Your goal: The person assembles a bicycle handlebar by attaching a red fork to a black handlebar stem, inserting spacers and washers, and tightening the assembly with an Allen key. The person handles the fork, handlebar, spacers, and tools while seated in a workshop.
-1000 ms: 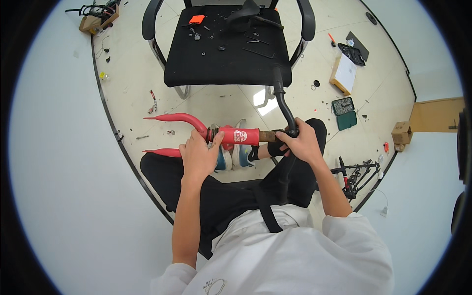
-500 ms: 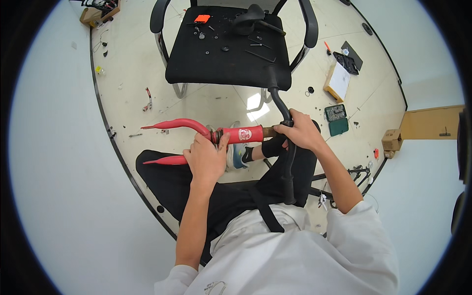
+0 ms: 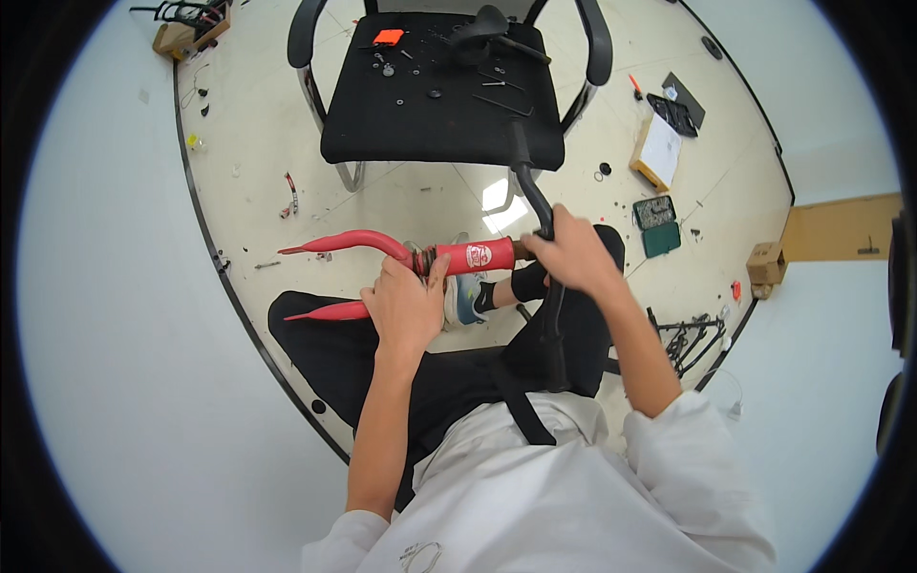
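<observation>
- red bicycle fork lies across the seated person's lap, its thick red tube pointing to the person's right and its two thin curved legs tapering away to the left, one above the other.
- left hand is closed over the fork where the legs meet the tube, fingers wrapped round it, thumb lying along the tube.
- right hand is closed round the right end of the tube, just where a black handlebar joins it.
- black handlebar curves up from that hand toward the chair, and another black part of it runs down past the hand over the dark trousers.
- black chair stands just beyond the fork, facing the person; small screws, washers, slim tools, an orange piece and a black bicycle saddle lie on its seat.
- green parts box sits open on the pale floor to the right, well apart from the hands.
- white-topped cardboard box and a black tool case lie further right of the chair.
- black metal parts lie on the floor beside the person's right forearm.
- cardboard boxes stand at the far right edge.
</observation>
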A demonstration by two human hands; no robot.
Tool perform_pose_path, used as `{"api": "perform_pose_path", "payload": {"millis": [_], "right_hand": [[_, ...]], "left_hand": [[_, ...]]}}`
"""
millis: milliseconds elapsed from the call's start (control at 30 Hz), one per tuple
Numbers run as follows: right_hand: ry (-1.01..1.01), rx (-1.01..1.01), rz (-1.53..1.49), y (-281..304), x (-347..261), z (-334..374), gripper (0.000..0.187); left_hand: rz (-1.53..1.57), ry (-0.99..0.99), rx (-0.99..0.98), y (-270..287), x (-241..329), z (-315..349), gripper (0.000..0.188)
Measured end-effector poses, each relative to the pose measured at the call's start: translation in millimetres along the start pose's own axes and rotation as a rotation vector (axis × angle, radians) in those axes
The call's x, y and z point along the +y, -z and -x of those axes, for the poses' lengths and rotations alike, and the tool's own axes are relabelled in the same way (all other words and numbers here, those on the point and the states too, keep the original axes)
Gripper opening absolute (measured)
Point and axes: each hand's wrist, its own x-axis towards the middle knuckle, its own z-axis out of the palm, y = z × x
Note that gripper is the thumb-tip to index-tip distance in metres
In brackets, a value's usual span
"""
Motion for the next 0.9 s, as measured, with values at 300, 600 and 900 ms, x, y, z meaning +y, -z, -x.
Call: {"api": "perform_pose_path", "payload": {"millis": [300, 600, 900], "right_hand": [[0.350, 0.459, 0.089, -33, 18, 29, 0.042], [-0.047, -0.037, -0.099, -2, -12, -37, 0.039], [0.209, 0.387, -0.256, -53, 9, 9, 0.029]], "left_hand": [[0.008, -0.043, 0.050, -5, -1, 1, 0.063], [-0.040, 0.026, 0.031, -8, 3, 1, 0.067], [-0.054, -0.021, 0.092, -14, -2, -3, 0.067]]}}
